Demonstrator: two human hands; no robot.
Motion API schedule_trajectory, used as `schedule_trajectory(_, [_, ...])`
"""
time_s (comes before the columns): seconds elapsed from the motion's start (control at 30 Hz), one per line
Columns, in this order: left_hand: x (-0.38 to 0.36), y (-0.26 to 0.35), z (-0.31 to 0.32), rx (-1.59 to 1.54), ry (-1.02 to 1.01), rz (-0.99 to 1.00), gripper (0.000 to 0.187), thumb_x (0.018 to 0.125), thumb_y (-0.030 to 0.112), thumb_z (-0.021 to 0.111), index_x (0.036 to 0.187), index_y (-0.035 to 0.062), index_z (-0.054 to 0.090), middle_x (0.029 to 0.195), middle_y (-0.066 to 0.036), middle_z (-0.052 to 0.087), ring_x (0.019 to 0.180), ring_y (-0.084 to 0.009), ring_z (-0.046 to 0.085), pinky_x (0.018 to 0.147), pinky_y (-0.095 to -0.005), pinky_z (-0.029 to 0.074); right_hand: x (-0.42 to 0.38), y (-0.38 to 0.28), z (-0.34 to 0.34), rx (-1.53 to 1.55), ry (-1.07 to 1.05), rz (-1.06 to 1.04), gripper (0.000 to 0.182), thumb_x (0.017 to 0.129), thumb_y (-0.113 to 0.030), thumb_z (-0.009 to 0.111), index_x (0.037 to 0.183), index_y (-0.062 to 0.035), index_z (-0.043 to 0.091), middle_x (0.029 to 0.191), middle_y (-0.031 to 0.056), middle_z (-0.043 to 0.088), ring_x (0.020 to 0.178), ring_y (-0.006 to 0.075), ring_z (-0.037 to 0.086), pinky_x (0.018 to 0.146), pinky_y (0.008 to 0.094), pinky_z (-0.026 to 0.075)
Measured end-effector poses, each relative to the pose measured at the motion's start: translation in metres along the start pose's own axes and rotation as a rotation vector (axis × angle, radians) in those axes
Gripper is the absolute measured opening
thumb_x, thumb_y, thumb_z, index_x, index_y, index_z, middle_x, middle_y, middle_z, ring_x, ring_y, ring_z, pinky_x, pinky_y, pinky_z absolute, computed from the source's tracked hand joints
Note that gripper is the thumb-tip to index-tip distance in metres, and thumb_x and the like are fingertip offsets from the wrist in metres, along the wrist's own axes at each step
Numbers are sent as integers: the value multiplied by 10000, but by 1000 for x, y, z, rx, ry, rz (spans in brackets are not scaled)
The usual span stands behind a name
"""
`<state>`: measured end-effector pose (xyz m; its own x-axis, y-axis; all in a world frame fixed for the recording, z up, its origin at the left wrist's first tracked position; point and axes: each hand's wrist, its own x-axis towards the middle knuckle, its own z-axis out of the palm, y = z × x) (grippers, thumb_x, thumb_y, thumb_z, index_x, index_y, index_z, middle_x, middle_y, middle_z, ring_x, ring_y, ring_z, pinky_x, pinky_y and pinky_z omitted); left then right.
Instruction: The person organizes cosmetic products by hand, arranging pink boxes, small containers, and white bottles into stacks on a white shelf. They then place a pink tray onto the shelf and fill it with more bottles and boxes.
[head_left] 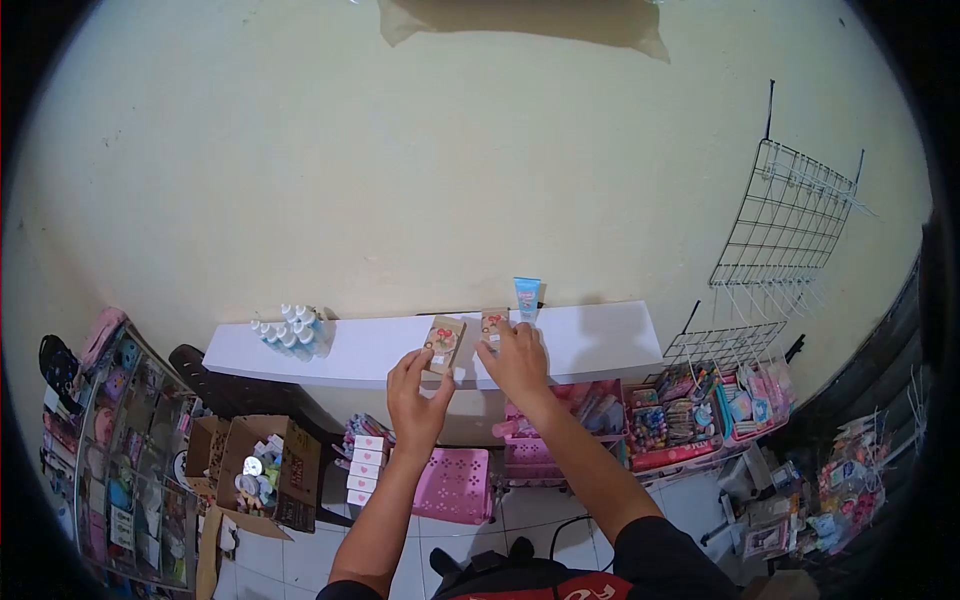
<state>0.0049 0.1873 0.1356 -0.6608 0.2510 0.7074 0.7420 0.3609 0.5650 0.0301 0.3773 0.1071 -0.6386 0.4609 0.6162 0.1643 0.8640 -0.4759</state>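
Observation:
On the white shelf (380,345), a brown box with a red printed design (446,336) stands slightly tilted in view. My left hand (416,405) has its thumb and fingers around the lower end of this box. Just to the right, my right hand (518,365) grips a smaller brown box (494,319) with a similar red print, its fingers partly covering it. Behind the right hand a light-blue tube (527,294) stands on its cap near the wall.
Several white and blue bottles (290,333) stand grouped at the shelf's left. Below are an open cardboard box (262,470), a pink basket (452,485) and stacked white boxes (368,465). A glass display case (135,450) stands left; a wire rack (785,220) hangs right.

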Motion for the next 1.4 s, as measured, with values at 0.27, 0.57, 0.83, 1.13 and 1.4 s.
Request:
schedule_trajectory(0.27, [-39,-17,-41,31,-2,-119,449,841,72,812,1268,15,684,1265,-154,663,1175,-330,619,1022,-422,488,2,2,15,-46,-18,-38,472,802,-241,782,1162,37,657,1038,248,620,1018,416,620,865,494,544])
schedule_trajectory(0.57, [-89,-37,-79,46,-35,-217,445,837,102,818,1251,-4,695,1263,-182,649,1152,-361,610,994,-442,496,-55,-59,-13,121,63,-112,447,792,-181,789,1191,-19,669,1094,197,597,1034,390,611,908,483,533])
schedule_trajectory(0.83, [-193,-59,-69,177,-86,-291,461,828,106,820,1258,7,687,1288,-206,621,1163,-390,594,1016,-479,483,-138,-85,-18,298,-158,-88,436,810,-180,801,1188,-16,660,1105,185,608,1045,387,631,897,471,539])
schedule_trajectory(1.13, [-230,-68,-50,260,-66,-380,448,878,37,744,1310,14,629,1392,-223,529,1285,-433,499,1082,-514,423,-192,-68,-10,316,-340,-35,419,807,-154,808,1176,-25,656,1118,186,631,1061,377,635,932,453,522])
schedule_trajectory(1.4, [-227,-68,-38,326,1,-420,460,873,20,746,1316,22,621,1374,-232,527,1279,-437,507,1077,-523,426,-199,-58,-17,333,-403,-41,408,805,-140,804,1165,-18,655,1133,192,630,1070,377,638,928,446,529])
